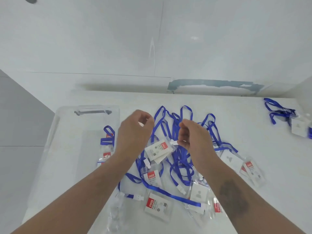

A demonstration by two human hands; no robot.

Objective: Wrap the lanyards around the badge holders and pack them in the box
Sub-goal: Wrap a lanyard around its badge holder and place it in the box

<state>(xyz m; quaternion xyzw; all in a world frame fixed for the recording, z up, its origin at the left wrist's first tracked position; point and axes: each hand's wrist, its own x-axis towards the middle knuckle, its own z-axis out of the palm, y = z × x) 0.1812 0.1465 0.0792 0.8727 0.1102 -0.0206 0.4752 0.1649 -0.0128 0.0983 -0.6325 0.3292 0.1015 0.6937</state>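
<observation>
A white worktop carries a tangled pile of blue lanyards with clear badge holders, and this pile is the landmark for everything else. Left of the pile sits a clear plastic box, and inside it, along the side nearest the pile, lie a few wrapped badge holders bound in blue strap. Above the pile's left edge the left hand is raised, fingers curled with the fingertips drawn together; whether they pinch the lanyard strap that runs just beside them cannot be told. Between the two hands, over the pile's middle, one badge holder with a red label hangs tilted. Above the pile's middle the right hand curls its fingers and pinches the white clip at that holder's top. Far right of the pile, well apart near the worktop's back corner, lies another lanyard and holder.
</observation>
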